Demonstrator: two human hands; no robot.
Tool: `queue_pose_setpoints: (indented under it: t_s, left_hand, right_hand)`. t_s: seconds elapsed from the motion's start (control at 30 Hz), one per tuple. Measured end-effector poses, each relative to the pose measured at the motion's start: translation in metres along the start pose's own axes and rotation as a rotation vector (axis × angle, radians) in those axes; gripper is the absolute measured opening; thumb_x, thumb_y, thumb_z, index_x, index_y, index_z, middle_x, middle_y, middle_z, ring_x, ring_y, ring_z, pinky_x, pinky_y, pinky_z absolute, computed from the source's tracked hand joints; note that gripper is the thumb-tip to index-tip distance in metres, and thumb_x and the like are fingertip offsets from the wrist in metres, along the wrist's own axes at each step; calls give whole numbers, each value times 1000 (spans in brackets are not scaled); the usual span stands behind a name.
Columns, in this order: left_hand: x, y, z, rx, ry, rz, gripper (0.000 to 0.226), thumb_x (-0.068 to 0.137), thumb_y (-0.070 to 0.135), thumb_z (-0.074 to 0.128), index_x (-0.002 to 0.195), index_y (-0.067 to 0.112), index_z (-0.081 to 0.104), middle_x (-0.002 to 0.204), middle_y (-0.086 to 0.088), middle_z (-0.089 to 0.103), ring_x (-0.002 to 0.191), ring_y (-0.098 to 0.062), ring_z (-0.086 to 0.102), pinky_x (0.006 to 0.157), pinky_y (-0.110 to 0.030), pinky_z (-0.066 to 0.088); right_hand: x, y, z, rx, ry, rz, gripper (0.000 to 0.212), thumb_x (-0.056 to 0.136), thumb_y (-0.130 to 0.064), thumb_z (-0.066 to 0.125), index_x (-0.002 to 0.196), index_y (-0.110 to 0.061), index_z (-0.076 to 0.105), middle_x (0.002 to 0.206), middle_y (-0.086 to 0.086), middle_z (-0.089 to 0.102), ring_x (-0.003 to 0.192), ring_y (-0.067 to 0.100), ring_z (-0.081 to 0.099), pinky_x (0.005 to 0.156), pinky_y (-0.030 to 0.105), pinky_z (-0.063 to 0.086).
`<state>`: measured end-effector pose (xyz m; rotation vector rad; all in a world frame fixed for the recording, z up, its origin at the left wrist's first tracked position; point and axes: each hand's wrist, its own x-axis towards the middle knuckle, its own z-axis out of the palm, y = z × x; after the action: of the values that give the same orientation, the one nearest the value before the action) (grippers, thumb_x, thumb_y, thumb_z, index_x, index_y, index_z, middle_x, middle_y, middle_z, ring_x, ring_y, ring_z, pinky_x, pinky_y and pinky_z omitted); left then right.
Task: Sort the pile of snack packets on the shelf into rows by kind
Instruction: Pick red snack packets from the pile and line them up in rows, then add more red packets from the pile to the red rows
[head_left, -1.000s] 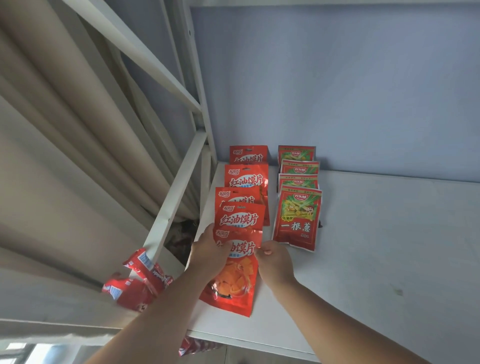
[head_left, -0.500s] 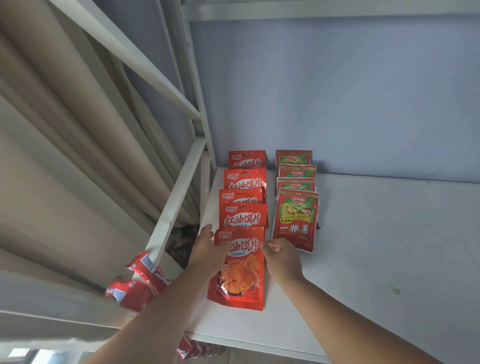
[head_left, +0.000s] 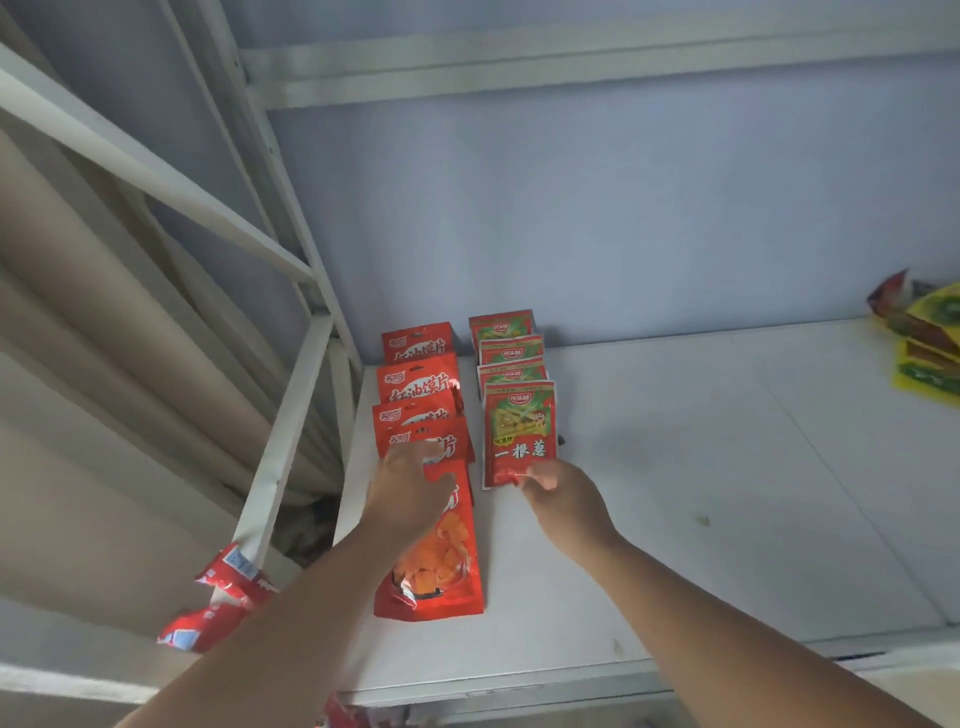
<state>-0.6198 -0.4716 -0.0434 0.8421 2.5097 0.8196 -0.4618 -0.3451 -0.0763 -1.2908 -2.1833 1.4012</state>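
Observation:
Two rows of packets lie on the white shelf (head_left: 727, 493) near its back left corner. The left row holds several orange-red packets; its front packet (head_left: 441, 571) shows orange chips through a window. My left hand (head_left: 410, 493) rests flat on the top of that packet, fingers spread. The right row holds several red-and-green packets, overlapping front to back. My right hand (head_left: 558, 491) pinches the bottom edge of the front red-and-green packet (head_left: 519, 434).
A heap of yellow and red packets (head_left: 924, 332) lies at the shelf's far right. Red packets (head_left: 223, 597) hang off the shelf frame at lower left. White frame bars (head_left: 291, 415) and a beige curtain stand to the left. The blue back wall closes the shelf.
My right hand left the orange-red packet and moved right to the front red-and-green packet. My left hand slid up onto the orange-red packet. The view shifted, showing the heap at far right.

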Motion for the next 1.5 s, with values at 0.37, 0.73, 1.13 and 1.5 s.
queue_pose_setpoints:
  t_s: [0.37, 0.73, 1.13, 1.5]
  left_hand:
    - [-10, 103, 73, 9, -282, 248, 39, 92, 30, 68, 130, 23, 62, 126, 5, 69, 116, -15, 65, 104, -35, 51]
    - [-80, 276, 210, 7, -476, 479, 27, 93, 34, 65, 120, 28, 64, 112, 13, 68, 106, -7, 65, 97, -29, 51]
    - [-130, 390, 341, -1, -674, 511, 18, 94, 33, 68, 111, 29, 67, 112, 12, 71, 105, -5, 67, 95, -22, 50]
    - [-63, 495, 417, -49, -722, 411, 14, 91, 28, 66, 101, 19, 73, 87, 0, 76, 78, -10, 69, 60, -20, 44]
  right_hand:
    - [-32, 62, -119, 15, 124, 66, 38, 95, -32, 65, 129, -15, 63, 128, -1, 67, 113, 12, 65, 101, 26, 45]
    - [-105, 162, -309, -3, 310, 135, 40, 97, -36, 58, 135, -22, 60, 130, -10, 65, 115, 5, 60, 93, 20, 42]
    - [-138, 269, -421, 51, 409, 288, 43, 97, -38, 56, 136, -21, 57, 132, -9, 63, 110, 3, 56, 91, 18, 41]
    - [-70, 306, -511, 116, 439, 369, 38, 95, -34, 61, 129, -19, 63, 124, -8, 67, 107, 4, 59, 87, 16, 42]
